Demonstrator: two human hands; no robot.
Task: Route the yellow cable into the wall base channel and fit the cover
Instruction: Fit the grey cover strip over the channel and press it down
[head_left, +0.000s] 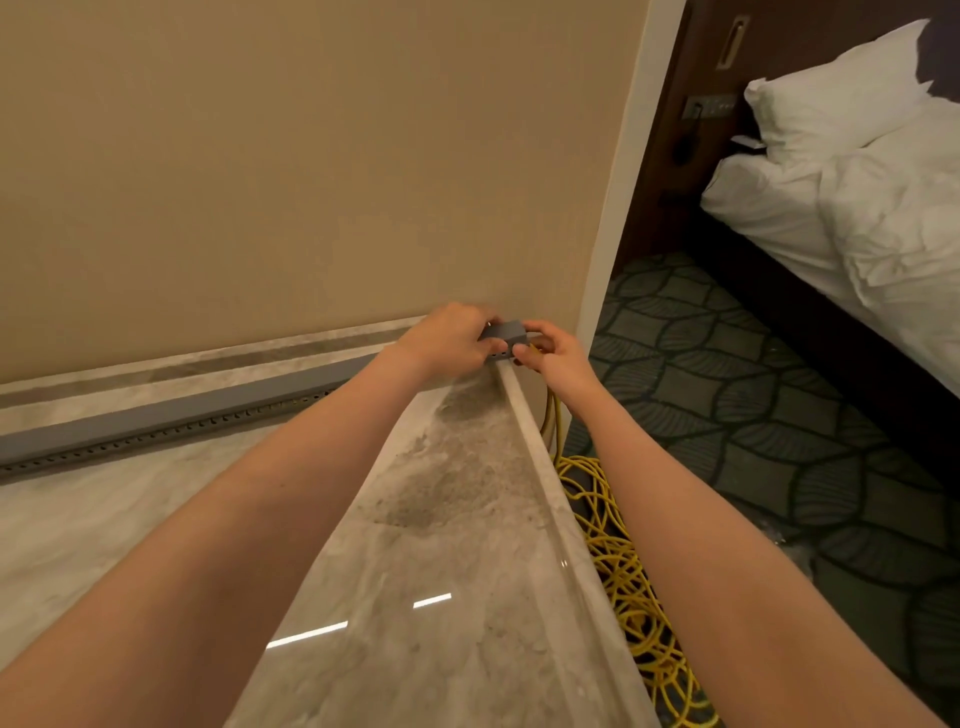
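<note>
Left hand (449, 338) and right hand (558, 358) meet at the end of the grey cover (208, 402), just left of the wall corner (618, 197).

Head view, edges and free room. The slotted channel (156, 434) lies along the foot of the wall (311, 156) and runs leftward from the wall corner to the frame edge, with the cover on top of it. A marble floor (441, 545) spreads out in front of the channel. Its right edge is a raised threshold strip (545, 467) that leads up to the foot of the wall corner. Right of the wall corner, patterned carpet (753, 415) lies open as far as a bed (883, 218) with a white pillow (841, 88). Both forearms cross the marble floor toward the wall corner.

Head view, hands. The left hand's fingers are curled down over the top of the cover's end and grip it. The right hand's thumb and fingers are drawn together in a pinch at the channel's open end, where a short piece of the yellow cable (618, 566) shows between them; its index fingertip touches the cover's end. From there the cable drops beside the wall corner, just right of the threshold strip. Most of its length lies in a loose coil on the carpet below the wall corner, outside the channel.
</note>
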